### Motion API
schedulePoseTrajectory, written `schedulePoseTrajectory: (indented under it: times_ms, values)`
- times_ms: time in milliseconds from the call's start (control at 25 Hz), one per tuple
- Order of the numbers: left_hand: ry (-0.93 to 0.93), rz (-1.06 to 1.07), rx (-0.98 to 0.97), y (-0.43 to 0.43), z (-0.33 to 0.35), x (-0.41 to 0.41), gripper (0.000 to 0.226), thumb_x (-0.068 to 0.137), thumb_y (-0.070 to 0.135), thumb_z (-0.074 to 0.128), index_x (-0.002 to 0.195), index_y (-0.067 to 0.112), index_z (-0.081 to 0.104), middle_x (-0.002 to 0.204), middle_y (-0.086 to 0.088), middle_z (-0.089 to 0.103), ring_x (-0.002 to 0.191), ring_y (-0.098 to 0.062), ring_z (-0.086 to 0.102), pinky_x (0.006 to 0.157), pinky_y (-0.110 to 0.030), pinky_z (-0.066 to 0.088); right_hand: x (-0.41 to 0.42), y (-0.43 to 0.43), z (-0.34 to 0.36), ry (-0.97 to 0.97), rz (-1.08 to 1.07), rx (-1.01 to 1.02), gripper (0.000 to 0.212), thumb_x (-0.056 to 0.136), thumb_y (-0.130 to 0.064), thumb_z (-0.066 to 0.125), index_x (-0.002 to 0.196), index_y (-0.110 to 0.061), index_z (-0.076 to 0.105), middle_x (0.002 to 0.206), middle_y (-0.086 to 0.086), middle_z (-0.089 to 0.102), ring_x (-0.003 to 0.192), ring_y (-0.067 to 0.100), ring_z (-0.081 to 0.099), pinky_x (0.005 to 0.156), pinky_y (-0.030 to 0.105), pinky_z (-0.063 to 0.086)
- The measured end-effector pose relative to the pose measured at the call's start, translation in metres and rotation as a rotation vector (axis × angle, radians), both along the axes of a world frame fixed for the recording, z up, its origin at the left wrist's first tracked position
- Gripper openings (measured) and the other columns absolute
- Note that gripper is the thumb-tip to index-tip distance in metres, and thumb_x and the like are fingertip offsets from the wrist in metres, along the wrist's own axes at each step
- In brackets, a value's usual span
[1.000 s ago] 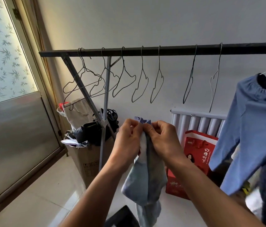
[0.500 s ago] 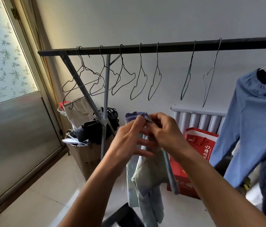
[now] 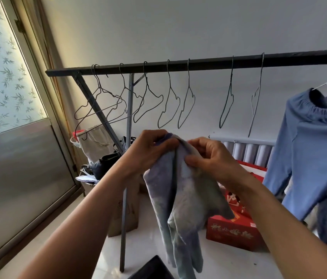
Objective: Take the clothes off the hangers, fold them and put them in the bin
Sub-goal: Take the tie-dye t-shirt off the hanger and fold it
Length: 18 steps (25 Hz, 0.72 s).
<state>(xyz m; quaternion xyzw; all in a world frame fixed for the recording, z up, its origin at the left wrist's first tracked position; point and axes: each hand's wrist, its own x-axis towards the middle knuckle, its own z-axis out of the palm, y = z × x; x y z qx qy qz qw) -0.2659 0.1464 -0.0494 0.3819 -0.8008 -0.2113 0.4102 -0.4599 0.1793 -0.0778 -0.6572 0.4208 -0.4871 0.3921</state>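
Head view: just below a long black metal clothes rail [image 3: 198, 64], the left hand [image 3: 150, 150] and right hand [image 3: 211, 158], fingers curled, each pinch the top edge of a pale blue-grey soft garment [image 3: 184, 198], which droops beneath them. Thin wire hangers [image 3: 168, 101] dangle from the rail; a blue long-sleeved top [image 3: 315, 148] hangs at its right end.

The pale garment [image 3: 180, 198] at 6 o'clock is soft, matt cloth, mottled blue and grey. The rail [image 3: 198, 64] at 12 o'clock is dark, matt metal, and the hangers [image 3: 170, 101] on it are thin bare wire. At 3 o'clock the blue garment [image 3: 315, 150] is smooth matt cloth with a gathered elastic band. The red box [image 3: 237, 232] at 5 o'clock is glossy printed card. The brown box [image 3: 126, 210] is dull cardboard. The floor [image 3: 229, 262] is shiny white tile. At 9 o'clock the door [image 3: 18, 174] has brushed metal below frosted, leaf-patterned glass.
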Motion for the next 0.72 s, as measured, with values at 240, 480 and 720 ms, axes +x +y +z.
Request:
schedulePoseTrajectory:
  times_ms: [240,480,720]
  values:
    - [-0.053,0.061,-0.047,0.003,0.022,0.020,0.038,0.091,0.027,0.067,0.076,-0.006,0.058,0.066,-0.003,0.043,0.061,-0.005,0.036,0.055,-0.021,0.033,-0.029,0.009,-0.035,0.163,-0.039,0.122,0.024,0.083,-0.034,0.066,0.092,-0.011,0.067,0.090,0.006,0.067,0.081,0.019,0.063,0.065,0.025,0.053]
    - [-0.238,0.042,0.153,0.014,0.044,0.051,0.018,0.078,0.038,0.078,0.070,0.022,0.075,0.061,0.001,0.062,0.057,-0.005,0.052,0.057,-0.022,0.043,-0.054,-0.006,-0.020,0.000,-0.054,0.050,0.042,0.073,-0.049,0.068,0.085,-0.009,0.069,0.077,0.013,0.062,0.071,0.020,0.054,0.060,0.032,0.042]
    - [0.017,-0.109,0.282,0.028,0.049,0.039,0.026,0.084,0.033,0.060,0.079,0.008,0.067,0.061,0.006,0.063,0.055,-0.002,0.054,0.051,-0.013,0.043,-0.048,-0.023,-0.014,0.024,-0.119,0.013,0.006,0.089,-0.017,0.065,0.084,-0.016,0.068,0.081,0.004,0.068,0.075,0.015,0.059,0.064,0.023,0.046]
